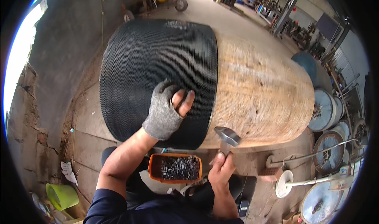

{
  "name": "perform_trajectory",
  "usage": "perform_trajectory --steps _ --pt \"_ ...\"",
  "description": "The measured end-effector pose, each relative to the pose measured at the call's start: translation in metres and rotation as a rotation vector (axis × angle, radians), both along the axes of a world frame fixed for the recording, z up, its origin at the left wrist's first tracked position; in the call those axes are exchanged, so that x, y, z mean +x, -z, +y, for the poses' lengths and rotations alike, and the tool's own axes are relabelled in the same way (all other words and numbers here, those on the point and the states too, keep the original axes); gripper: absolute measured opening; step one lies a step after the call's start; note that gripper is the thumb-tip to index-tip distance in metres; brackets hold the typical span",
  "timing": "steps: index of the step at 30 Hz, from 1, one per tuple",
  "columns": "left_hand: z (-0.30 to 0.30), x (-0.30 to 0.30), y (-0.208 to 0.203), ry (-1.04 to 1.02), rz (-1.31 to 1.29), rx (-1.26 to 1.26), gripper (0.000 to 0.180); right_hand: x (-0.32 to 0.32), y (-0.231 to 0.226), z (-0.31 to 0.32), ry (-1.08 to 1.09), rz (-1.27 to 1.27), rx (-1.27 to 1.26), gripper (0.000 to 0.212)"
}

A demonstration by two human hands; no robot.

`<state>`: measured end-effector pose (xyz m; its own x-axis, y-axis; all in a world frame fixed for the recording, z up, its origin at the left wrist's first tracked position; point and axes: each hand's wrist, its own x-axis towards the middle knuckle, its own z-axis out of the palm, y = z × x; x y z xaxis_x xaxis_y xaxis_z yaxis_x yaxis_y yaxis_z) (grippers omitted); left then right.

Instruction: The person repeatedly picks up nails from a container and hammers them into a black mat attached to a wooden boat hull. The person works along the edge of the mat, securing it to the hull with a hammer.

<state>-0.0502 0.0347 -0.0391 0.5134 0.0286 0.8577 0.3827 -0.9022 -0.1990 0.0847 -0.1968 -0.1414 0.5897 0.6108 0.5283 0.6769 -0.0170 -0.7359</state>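
A large pale wooden drum (264, 89) lies across the view, its left part covered by a black, finely ridged band (158, 46). My left hand (168, 107), in a grey glove with bare fingertips, is curled over the black band near its right edge. Whatever its fingers pinch, if anything, I cannot make out. My right hand (221, 169) is closed round the handle of a hammer (227, 137), whose metal head is by the drum's near side, right of the band's edge. Between my arms an orange tray (151, 170) holds many loose nails (179, 168).
At the right stand several grey reels (321, 200) and metal rods. A lime-green bucket (62, 196) lies at the lower left beside a cracked wall (29, 117). A wheeled frame (181, 5) is beyond the drum. Machines and clutter line the far right wall.
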Motion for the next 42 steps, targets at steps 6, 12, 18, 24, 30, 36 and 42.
perform_trajectory --steps 6,12,18,24,30,36,42 --pt "0.001 0.004 -0.012 -0.088 0.003 -0.024 0.046 0.011 -0.010 0.018 0.071 -0.192 0.123 0.026" --pt "0.024 0.025 -0.032 -0.255 -0.058 -0.007 0.044 0.001 -0.003 0.001 0.109 -0.007 -0.195 0.022" --pt "-0.052 0.038 -0.001 0.116 -0.089 -0.290 0.043 0.004 -0.004 -0.006 0.092 0.029 -0.131 0.021" --pt "-0.079 0.046 0.035 0.115 -0.034 -0.442 0.051 0.006 -0.004 -0.003 0.064 0.080 -0.091 0.023" --pt "-0.081 0.047 0.025 0.095 -0.030 -0.527 0.055 0.003 -0.007 -0.003 0.051 0.096 -0.065 0.020" --pt "-0.084 0.069 0.029 -0.041 -0.084 -0.431 0.071 0.001 -0.021 0.003 0.048 0.069 -0.007 0.018" --pt "-0.083 0.073 0.033 -0.020 -0.046 -0.657 0.077 0.003 -0.022 0.011 0.051 -0.014 -0.109 0.017"
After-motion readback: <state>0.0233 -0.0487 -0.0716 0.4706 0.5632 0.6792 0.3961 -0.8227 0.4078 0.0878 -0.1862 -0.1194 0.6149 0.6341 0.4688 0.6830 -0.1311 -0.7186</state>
